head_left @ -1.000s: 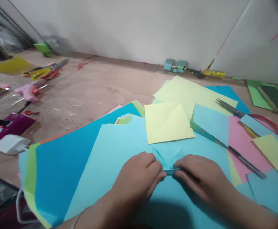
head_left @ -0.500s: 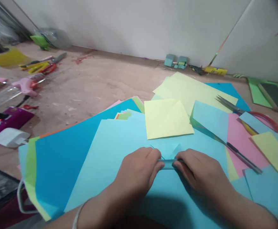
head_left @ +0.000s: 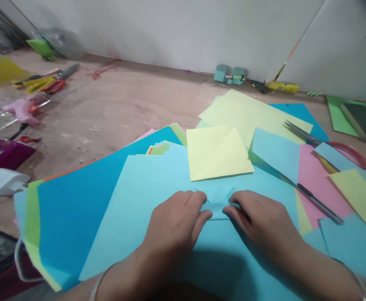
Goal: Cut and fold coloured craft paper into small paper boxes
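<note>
A small folded piece of light blue paper (head_left: 216, 211) is pinched between my two hands, low over the sheets. My left hand (head_left: 178, 217) grips its left end with thumb and fingers, and my right hand (head_left: 261, 215) does the same at its right end. Two pointed flaps of it stand up behind the fingers. Under both hands lies a large light blue sheet (head_left: 139, 196). Just beyond them rests a creased yellow paper square (head_left: 218, 152). The paper's ends are hidden inside my fingers.
Scissors (head_left: 305, 133) with red handles and a pen (head_left: 319, 202) lie on papers at the right. A dark blue sheet (head_left: 76, 209) spreads at the left. Farther left are a pink glue gun (head_left: 21, 109), a white charger (head_left: 3, 180) and yellow-handled tools (head_left: 41, 82). A white wall (head_left: 157, 29) closes the back.
The folded strip between my hands shows a broader front face now, and my fingers have shifted slightly on it. The whole view has moved a little, with the scene sliding left and up.
</note>
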Tool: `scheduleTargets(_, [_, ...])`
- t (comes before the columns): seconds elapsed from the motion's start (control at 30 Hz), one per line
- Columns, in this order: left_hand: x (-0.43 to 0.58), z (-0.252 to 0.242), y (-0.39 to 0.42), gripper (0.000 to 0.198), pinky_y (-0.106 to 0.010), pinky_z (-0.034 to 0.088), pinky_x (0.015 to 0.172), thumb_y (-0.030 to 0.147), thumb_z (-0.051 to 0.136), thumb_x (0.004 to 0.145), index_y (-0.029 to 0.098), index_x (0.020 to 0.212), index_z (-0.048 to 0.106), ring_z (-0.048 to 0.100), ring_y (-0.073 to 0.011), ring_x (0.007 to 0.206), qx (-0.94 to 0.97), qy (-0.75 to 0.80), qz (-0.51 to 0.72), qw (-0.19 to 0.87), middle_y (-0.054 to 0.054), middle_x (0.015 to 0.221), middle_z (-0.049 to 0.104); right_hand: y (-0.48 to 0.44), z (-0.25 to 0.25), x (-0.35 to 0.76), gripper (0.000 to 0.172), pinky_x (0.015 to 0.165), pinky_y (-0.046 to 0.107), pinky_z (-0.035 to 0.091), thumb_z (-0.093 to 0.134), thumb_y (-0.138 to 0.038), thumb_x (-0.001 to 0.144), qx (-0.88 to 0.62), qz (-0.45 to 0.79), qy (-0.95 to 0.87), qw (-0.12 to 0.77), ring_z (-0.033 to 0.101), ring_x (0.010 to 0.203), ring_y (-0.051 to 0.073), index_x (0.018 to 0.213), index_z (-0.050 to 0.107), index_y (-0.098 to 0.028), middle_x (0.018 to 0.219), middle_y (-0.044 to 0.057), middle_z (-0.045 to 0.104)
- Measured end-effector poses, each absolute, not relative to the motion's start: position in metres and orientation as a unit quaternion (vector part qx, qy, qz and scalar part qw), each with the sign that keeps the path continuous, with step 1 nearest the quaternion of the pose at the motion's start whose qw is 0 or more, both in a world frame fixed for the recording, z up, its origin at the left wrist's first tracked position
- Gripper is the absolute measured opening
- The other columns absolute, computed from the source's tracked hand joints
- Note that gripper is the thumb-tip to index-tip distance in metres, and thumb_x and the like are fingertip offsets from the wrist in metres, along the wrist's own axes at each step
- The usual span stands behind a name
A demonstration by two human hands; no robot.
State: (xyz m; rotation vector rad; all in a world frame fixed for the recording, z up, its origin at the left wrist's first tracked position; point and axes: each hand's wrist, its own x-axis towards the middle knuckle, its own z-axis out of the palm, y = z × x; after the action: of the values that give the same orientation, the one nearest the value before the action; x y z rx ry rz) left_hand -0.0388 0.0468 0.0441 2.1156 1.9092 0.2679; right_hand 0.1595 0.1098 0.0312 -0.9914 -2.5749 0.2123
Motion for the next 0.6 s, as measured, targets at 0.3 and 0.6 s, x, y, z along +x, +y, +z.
scheduleTargets(0.3, [-0.0386, 0.0449, 0.0472, 0.028, -0.037, 0.044, 0.067, 0.037, 0.058, 0.088, 0.014, 0.104, 0.06, 0.053, -0.0263, 0.081, 0.739, 0.658, 0.141, 0.031, -0.009, 0.089, 0.059, 0.1085, 0.0303, 0.1604, 0.033, 0.051, 0.029, 0.033, 0.04, -0.038, 0.1, -0.359, 0.07, -0.914, 0.177, 0.056, 0.054, 0.017, 0.079, 0.056, -0.019, 0.063, -0.001, 0.058])
scheduleTargets(0.6, [-0.0406, 0.0469, 0.0474, 0.025, -0.039, 0.044, 0.076, 0.03, 0.065, 0.082, 0.016, 0.101, 0.055, 0.05, -0.0255, 0.088, 0.732, 0.649, 0.177, 0.105, -0.009, 0.099, 0.056, 0.1159, 0.0353, 0.1586, 0.034, 0.073, 0.037, 0.046, 0.051, -0.036, 0.094, -0.335, 0.02, -0.914, 0.226, 0.058, 0.09, 0.028, 0.112, 0.059, -0.008, 0.1, 0.017, 0.065])
